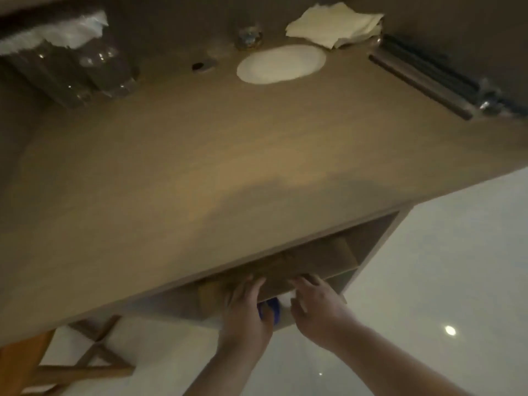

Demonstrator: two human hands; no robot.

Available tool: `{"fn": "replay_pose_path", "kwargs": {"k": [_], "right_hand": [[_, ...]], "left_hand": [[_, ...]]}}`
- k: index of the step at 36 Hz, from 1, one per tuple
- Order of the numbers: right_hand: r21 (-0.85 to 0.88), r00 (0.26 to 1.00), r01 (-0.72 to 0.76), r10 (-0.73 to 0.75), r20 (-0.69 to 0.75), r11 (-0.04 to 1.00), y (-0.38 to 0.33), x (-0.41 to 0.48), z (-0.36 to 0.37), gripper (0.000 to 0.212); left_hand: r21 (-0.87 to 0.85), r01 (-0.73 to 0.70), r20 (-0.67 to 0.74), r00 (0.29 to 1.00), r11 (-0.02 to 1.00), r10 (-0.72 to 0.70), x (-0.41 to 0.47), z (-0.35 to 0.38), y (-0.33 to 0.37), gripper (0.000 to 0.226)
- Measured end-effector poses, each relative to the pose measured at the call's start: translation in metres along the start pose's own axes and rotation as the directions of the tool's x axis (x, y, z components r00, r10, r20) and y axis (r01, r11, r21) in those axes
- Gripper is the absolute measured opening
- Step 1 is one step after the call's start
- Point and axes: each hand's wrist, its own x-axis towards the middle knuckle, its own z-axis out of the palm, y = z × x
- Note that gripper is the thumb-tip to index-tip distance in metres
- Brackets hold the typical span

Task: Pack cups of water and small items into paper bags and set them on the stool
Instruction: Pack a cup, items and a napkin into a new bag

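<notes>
A stack of brown paper bags (pixel 314 260) lies flat in the open shelf under the wooden counter (pixel 200 167). My left hand (pixel 247 310) reaches into the shelf, fingers on top of the front bag and thumb under its edge. My right hand (pixel 318 308) grips the same front edge just to the right. A blue object (pixel 270 308) and something white (pixel 285 297) show between my hands, below the bag; the blur hides what they are. The wooden stool (pixel 34 367) with an orange seat stands at the lower left.
On the counter's far side are sleeved clear plastic cups (pixel 74 75), a white round plate or lid (pixel 281 64), a pile of napkins (pixel 334 24), a small glass item (pixel 248 38) and a tray of dark straws (pixel 428 75). Pale glossy floor (pixel 457 267) lies on the right.
</notes>
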Motion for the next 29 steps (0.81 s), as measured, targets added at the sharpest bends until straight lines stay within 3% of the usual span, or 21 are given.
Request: {"fn": "replay_pose_path", "kwargs": {"k": [3,6,13,25,29], "right_hand": [[0.047,0.998,-0.012,0.015,-0.063,0.999,0.011,0.022,0.011,0.049],[0.163,0.991,-0.06,0.077,-0.106,0.985,0.017,0.041,0.023,0.054],[0.327,0.98,-0.094,0.145,-0.134,0.94,0.023,0.074,0.028,0.058],[0.264,0.939,-0.138,0.21,-0.272,0.955,0.004,0.068,0.044,0.048],[0.035,0.843,0.028,-0.005,-0.538,0.999,-0.009,0.065,0.058,0.034]], "left_hand": [[0.173,-0.022,-0.188,0.981,0.985,0.055,0.027,0.017,-0.012,0.067],[0.255,0.008,-0.196,0.98,0.967,0.043,0.045,0.042,-0.031,0.072],[0.344,-0.019,-0.279,0.953,0.939,0.122,0.044,0.073,-0.049,0.051],[0.307,-0.025,-0.331,0.935,0.952,0.131,0.039,0.081,-0.051,0.043],[0.264,-0.045,-0.357,0.923,0.964,0.14,0.038,0.086,-0.048,0.04]]}}
